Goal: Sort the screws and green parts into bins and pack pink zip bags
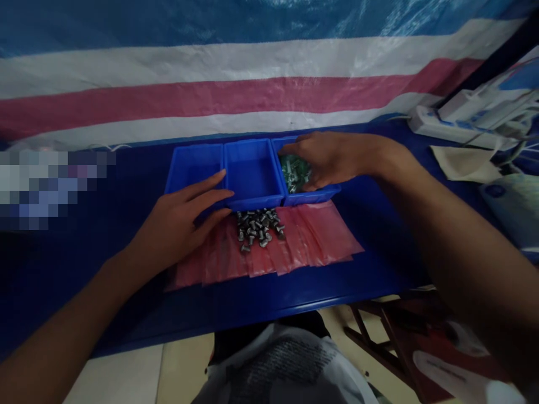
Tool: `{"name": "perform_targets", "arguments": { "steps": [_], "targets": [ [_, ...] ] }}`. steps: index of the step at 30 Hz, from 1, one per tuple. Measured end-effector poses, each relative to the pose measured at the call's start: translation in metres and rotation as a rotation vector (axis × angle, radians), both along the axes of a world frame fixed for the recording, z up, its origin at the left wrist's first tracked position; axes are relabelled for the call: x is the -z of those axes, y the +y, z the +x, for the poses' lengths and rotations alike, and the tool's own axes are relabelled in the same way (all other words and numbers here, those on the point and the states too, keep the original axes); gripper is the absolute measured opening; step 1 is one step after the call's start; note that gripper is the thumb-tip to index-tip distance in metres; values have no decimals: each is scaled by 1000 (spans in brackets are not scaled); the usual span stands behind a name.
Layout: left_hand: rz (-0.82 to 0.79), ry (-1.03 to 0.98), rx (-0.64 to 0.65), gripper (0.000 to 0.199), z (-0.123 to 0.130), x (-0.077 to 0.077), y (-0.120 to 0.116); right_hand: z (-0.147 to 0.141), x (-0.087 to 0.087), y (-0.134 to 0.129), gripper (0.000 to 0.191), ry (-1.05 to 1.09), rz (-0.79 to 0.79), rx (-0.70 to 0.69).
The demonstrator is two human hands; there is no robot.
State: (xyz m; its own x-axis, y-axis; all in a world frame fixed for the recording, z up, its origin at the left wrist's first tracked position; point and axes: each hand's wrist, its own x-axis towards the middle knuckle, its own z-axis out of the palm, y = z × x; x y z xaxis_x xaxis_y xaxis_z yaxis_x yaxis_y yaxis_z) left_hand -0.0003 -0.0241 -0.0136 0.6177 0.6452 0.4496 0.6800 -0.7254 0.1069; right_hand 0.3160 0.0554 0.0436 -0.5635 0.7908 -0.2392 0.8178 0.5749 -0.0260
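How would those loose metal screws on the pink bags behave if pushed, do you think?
The metal screws probably scatter easily, lying in an unheld heap with round heads. They likely feel heavy for their size, looking solid. The glossy pink plastic bags beneath may slide too.

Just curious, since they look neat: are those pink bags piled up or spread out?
Spread out: the pink bags overlap in a long row on the blue table, under a heap of metal screws.

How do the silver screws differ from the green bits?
The silver screws are grey metal, piled on pink bags; the green bits are green, in a blue bin. The right hand touches the green bits; the left hand is merely near the screws. Both are small heaped pieces.
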Motion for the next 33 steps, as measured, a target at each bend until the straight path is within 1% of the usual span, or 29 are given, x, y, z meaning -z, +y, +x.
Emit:
{"name": "perform_targets", "arguments": {
  "steps": [3, 6, 10, 11, 15, 18, 21, 23, 25, 26, 27, 28, 29, 31, 32, 33],
  "targets": [
    [2, 0, -7, 31, 1, -2, 0, 0, 1, -2, 73, 14, 2, -4],
    [-28, -16, -12, 29, 1, -2, 0, 1, 4, -5, 73, 35, 34, 9],
    [-56, -35, -35, 26, 3, 2, -2, -2, 8, -15, 56, 84, 102, 23],
    [-49, -42, -34, 25, 3, 2, -2, -4, 9, -19, 53, 101, 125, 36],
    [-14, -55, 14, 26, 5, 2, -4, -11, 14, -29, 55, 144, 223, 123],
    [-19, -72, 21, 27, 4, 1, -3, -14, 16, -31, 48, 159, 278, 190],
    [-23, -126, -12, 24, 4, -4, -1, -12, 9, -34, 44, 197, 317, 225],
    [3, -175, -45, 23, 4, -9, -2, -8, -2, -38, 44, 233, 345, 247],
    [-13, -248, -87, 29, 3, -15, -6, -6, -15, -47, 45, 303, 372, 251],
    [-52, -294, -99, 37, 2, -18, -11, -7, -21, -53, 45, 372, 372, 219],
    [-105, -346, -103, 45, 2, -20, -17, -9, -25, -59, 44, 463, 358, 153],
    [-167, -401, -99, 54, 0, -21, -25, -13, -28, -65, 42, 571, 326, 54],
    [-221, -448, -89, 61, -1, -21, -34, -20, -28, -71, 40, 673, 275, -74],
    [-263, -493, -88, 74, -5, -17, -54, -39, -22, -80, 35, 808, 168, -325],
    [-267, -472, -120, 78, -8, -13, -64, -50, -16, -82, 34, 827, 138, -426],
    [-260, -451, -170, 81, -11, -9, -74, -61, -9, -84, 35, 828, 129, -493]
  ]
}}
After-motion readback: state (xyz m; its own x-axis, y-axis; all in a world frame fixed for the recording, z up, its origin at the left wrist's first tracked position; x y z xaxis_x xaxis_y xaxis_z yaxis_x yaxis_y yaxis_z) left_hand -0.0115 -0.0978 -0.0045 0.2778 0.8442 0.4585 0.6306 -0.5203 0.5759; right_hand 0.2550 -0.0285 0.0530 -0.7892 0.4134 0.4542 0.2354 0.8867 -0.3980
